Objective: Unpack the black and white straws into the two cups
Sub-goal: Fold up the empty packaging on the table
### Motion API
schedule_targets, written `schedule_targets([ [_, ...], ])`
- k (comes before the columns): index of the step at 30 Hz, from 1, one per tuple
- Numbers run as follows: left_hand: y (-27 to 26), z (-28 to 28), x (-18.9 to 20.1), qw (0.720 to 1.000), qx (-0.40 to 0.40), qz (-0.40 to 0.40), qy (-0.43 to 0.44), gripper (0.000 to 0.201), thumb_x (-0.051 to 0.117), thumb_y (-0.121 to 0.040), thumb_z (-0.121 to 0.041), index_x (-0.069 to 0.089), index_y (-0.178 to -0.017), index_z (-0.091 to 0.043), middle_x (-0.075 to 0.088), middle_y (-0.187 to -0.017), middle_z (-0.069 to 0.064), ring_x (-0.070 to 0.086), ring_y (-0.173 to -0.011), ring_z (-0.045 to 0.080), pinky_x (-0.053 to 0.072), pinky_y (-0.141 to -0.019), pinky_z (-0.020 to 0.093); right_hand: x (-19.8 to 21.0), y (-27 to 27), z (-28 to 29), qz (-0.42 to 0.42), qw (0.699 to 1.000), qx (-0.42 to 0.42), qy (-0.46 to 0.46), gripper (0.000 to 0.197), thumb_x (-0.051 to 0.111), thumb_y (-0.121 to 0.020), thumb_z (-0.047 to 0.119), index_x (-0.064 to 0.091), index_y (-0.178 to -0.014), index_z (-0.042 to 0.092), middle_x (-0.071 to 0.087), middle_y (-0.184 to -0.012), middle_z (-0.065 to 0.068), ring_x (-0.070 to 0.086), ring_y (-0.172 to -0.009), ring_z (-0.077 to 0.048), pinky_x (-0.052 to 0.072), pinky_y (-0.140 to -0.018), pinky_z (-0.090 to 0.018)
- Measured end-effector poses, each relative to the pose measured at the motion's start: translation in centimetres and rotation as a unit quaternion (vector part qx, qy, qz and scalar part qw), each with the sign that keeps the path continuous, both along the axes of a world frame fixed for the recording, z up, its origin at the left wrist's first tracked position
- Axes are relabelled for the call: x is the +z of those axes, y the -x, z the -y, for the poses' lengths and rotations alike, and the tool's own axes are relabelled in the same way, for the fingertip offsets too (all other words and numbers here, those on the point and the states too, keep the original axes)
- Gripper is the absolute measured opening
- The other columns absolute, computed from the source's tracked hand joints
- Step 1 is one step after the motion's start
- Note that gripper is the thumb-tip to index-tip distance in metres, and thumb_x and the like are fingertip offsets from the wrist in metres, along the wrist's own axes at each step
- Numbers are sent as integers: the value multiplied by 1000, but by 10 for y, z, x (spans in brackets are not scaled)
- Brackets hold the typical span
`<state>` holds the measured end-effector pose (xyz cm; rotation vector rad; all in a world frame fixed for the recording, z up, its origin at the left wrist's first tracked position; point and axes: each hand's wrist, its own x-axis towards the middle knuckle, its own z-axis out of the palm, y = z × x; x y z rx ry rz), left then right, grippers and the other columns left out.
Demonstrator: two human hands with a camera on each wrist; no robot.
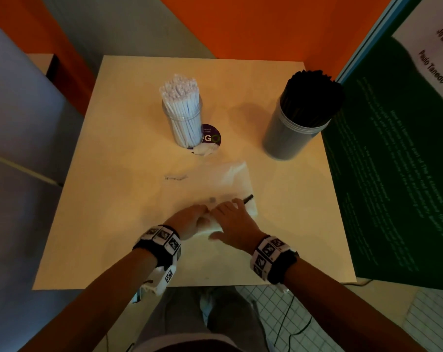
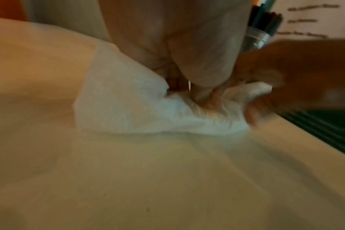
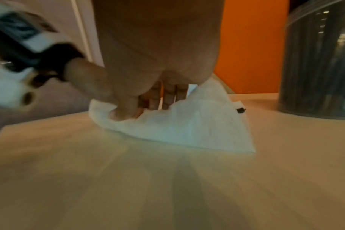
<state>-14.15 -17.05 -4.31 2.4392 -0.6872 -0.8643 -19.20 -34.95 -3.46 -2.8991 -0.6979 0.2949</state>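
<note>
Nearly done, I'd say: white paper straws (image 1: 181, 107) fill the clear plastic cup (image 1: 187, 128), black straws (image 1: 313, 94) fill the grey cup (image 1: 289, 138). Both grips, left hand (image 1: 190, 221) & right hand (image 1: 234, 222), pinch the crumpled clear plastic bag (image 1: 230, 184) on the beige desk (image 1: 108, 199); one black straw (image 1: 248, 198) left beside my right fingers.

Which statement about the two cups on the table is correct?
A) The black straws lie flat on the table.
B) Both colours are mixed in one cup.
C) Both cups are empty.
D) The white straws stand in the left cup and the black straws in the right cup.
D: in the head view the white straws stand in the clear cup on the left, and the black straws stand in the grey cup on the right.
</note>
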Motion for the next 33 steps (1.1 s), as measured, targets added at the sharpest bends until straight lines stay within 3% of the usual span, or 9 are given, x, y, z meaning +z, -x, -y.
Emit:
schedule_targets([
  [4, -4, 6, 3, 997, -32, 67, -30, 30, 48, -98, -26, 55, -124, -13, 42, -124, 9, 52, -102, 31, 43, -88, 39, -12, 1, 0, -61, 997, -35, 31, 47, 56, -92, 25, 43, -135, 13, 56, -123, -4, 52, -117, -26, 25, -109, -43],
  [7, 9, -1, 4, 984, -73, 163, 12, 48, 55, -89, -51, 51, -121, -16, 50, -116, 4, 52, -95, 23, 42, -82, 35, -8, -18, 5, -164, 979, -104, -55, 39, 47, -95, 20, 46, -134, 19, 62, -122, -2, 58, -113, -26, 36, -101, -41],
  [11, 7, -8, -4, 993, -60, 96, -17, 35, 58, -91, -39, 53, -117, -16, 57, -111, 4, 56, -100, 27, 39, -79, 32, -7, -27, 11, -186, 975, -93, -75, 31, 45, -97, 24, 54, -126, 19, 61, -124, -4, 55, -113, -28, 38, -96, -39],
  [15, -15, -8, -5, 998, 20, -44, -39, 28, 51, -96, -34, 58, -118, -18, 62, -117, 3, 57, -102, 23, 42, -81, 30, -18, -5, 9, -105, 992, -20, -71, 64, 61, -85, 49, 44, -139, 17, 44, -140, -6, 42, -127, -27, 29, -106, -41],
  [17, -20, -7, -6, 996, 12, -69, -50, 31, 53, -95, -37, 57, -119, -17, 61, -118, 5, 56, -100, 22, 42, -80, 30, -22, -3, 9, -99, 992, -33, -71, 56, 62, -88, 36, 45, -138, 18, 45, -137, -7, 47, -121, -28, 33, -102, -39],
  [23, 7, -19, -4, 968, -149, 197, -37, 49, 61, -82, -55, 54, -117, -21, 51, -112, -1, 47, -101, 20, 35, -88, 37, -12, -35, 4, -229, 954, -142, -134, 21, 49, -97, 27, 55, -115, 18, 65, -103, -8, 63, -92, -29, 46, -73, -34],
  [26, 2, -26, -7, 979, -120, 158, -55, 28, 57, -93, -33, 56, -116, -18, 56, -113, 2, 51, -105, 25, 36, -87, 33, -12, -38, -6, -258, 945, -133, -150, 18, 48, -97, 32, 50, -110, 20, 65, -90, -7, 64, -84, -30, 44, -65, -32],
  [30, -16, -33, 1, 999, 3, 7, -49, 20, 49, -97, -25, 59, -113, -17, 63, -109, 6, 59, -98, 26, 45, -80, 34, -12, -35, -15, -158, 986, -40, -46, 58, 58, -82, 59, 54, -131, 27, 48, -133, -1, 39, -125, -23, 30, -100, -39],
  [33, -18, -33, 5, 999, 20, -28, -25, 21, 51, -97, -29, 52, -115, -20, 62, -105, 6, 58, -89, 26, 44, -74, 35, -10, -39, -18, -178, 982, -59, -24, 41, 56, -91, 37, 54, -130, 27, 56, -123, -3, 49, -115, -26, 35, -95, -38],
])
